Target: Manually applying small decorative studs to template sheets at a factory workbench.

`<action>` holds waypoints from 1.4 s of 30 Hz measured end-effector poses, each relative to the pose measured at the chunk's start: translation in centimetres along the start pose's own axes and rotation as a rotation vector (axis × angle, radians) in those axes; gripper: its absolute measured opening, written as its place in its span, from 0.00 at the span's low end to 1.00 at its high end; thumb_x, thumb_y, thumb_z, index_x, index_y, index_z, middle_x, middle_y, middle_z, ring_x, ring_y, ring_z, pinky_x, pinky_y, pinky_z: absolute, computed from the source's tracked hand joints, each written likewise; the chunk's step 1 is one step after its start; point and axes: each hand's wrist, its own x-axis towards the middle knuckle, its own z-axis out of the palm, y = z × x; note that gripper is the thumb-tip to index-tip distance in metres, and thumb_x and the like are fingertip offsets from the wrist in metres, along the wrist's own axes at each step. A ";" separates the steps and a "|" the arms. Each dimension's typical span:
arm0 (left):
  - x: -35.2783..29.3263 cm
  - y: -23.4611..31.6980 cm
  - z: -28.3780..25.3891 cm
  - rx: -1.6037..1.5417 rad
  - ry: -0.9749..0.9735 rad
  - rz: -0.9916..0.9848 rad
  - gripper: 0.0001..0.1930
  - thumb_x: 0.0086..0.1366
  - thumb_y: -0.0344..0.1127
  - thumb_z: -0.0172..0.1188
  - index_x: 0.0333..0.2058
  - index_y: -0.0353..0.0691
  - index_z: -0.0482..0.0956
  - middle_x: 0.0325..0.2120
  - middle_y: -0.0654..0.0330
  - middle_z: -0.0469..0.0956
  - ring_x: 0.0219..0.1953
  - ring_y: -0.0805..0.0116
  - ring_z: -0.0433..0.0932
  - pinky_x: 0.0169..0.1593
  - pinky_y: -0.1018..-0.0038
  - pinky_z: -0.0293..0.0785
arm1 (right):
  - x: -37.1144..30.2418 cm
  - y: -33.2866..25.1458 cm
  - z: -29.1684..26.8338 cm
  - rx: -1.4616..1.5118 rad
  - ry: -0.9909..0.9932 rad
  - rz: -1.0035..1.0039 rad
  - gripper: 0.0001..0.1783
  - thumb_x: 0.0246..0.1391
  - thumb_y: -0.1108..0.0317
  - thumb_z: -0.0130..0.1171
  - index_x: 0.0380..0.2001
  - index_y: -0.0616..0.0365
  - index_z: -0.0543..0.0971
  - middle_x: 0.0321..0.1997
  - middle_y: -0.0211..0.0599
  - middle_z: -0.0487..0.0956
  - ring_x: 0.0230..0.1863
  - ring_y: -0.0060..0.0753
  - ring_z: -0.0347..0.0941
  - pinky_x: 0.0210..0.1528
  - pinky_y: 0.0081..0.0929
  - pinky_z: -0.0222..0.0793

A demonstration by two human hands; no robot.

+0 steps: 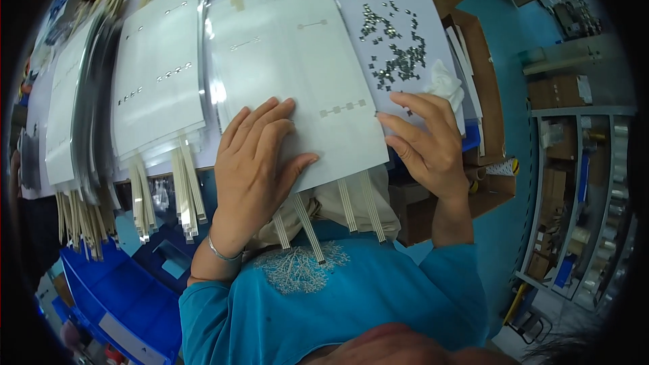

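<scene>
My left hand (253, 162) lies on the near left part of a white flexible sheet (297, 67), fingers stretched out and a bracelet on the wrist. The sheet carries rows of small grey square pads and tops a stack with thin ribbon tails (309, 230) hanging over the near edge. My right hand (433, 145) is at the sheet's right edge, with thumb and fingers bent but apart. By its index fingertip is a tiny dark speck I cannot make out. Small shiny metal pieces (402, 57) lie scattered on the table just beyond this hand.
Two more stacks of tailed sheets, a middle stack (159, 61) and a left stack (67, 101), stand on the table. A crumpled white cloth (446, 84) and cardboard boxes (483, 74) are at the right. Below left is a blue bin (122, 297); a metal shelf (574, 196) stands far right.
</scene>
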 end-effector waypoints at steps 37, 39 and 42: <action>0.8 1.3 -0.4 0.214 -0.161 0.049 0.30 0.64 0.55 0.72 0.65 0.58 0.84 0.62 0.56 0.78 0.67 0.49 0.75 0.73 0.47 0.67 | -2.6 0.7 1.3 0.013 0.228 0.300 0.10 0.61 0.80 0.73 0.46 0.64 0.90 0.45 0.38 0.86 0.41 0.31 0.84 0.43 0.25 0.79; 1.0 1.2 -0.3 0.215 -0.160 0.067 0.31 0.64 0.54 0.73 0.65 0.57 0.83 0.64 0.57 0.78 0.69 0.49 0.74 0.74 0.47 0.65 | -2.8 0.6 1.3 0.027 0.240 0.319 0.10 0.60 0.80 0.73 0.45 0.64 0.90 0.44 0.38 0.86 0.41 0.31 0.84 0.43 0.26 0.80; 1.0 0.8 -0.1 0.176 -0.182 0.066 0.31 0.64 0.53 0.74 0.65 0.54 0.83 0.67 0.60 0.77 0.72 0.49 0.71 0.77 0.45 0.61 | -3.1 0.6 1.3 0.030 0.233 0.364 0.10 0.60 0.80 0.73 0.45 0.63 0.91 0.44 0.37 0.86 0.41 0.31 0.84 0.42 0.27 0.80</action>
